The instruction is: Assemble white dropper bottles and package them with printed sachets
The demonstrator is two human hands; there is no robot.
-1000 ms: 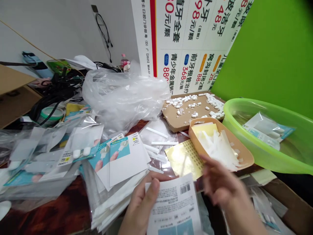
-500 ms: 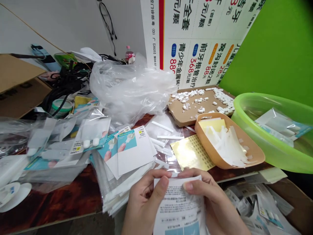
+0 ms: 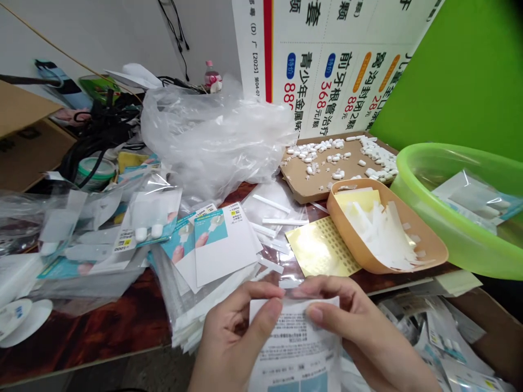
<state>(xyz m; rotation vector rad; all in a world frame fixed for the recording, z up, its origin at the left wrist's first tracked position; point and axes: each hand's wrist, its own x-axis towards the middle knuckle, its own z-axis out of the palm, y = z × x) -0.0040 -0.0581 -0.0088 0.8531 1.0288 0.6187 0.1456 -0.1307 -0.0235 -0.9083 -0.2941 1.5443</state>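
My left hand (image 3: 239, 329) and my right hand (image 3: 347, 324) pinch the top corners of a clear plastic bag with a printed card (image 3: 292, 343) inside. The card has dense small print and blue pictures lower down. A short white strip (image 3: 289, 283) shows at the bag's top edge between my fingertips. Just beyond my left hand lie blue-and-white printed cards (image 3: 224, 256) on a stack of clear bags (image 3: 192, 329). Loose white strips (image 3: 272, 203) and a gold sticker sheet (image 3: 316, 247) lie past my fingers.
An orange tray (image 3: 435, 253) holds white paper scraps. Behind it, a cardboard tray (image 3: 308, 190) carries small white capsule-shaped pieces. A green basin (image 3: 420, 158) stands right. Filled packets (image 3: 153, 209) crowd the left; more packets (image 3: 449, 332) lie low right. A crumpled plastic bag (image 3: 216, 141) sits behind.
The view has tilted down slightly, so the table things appear higher. My hands keep hold of the bag; the fingertips have shifted a little along its top, showing more of the white strip.
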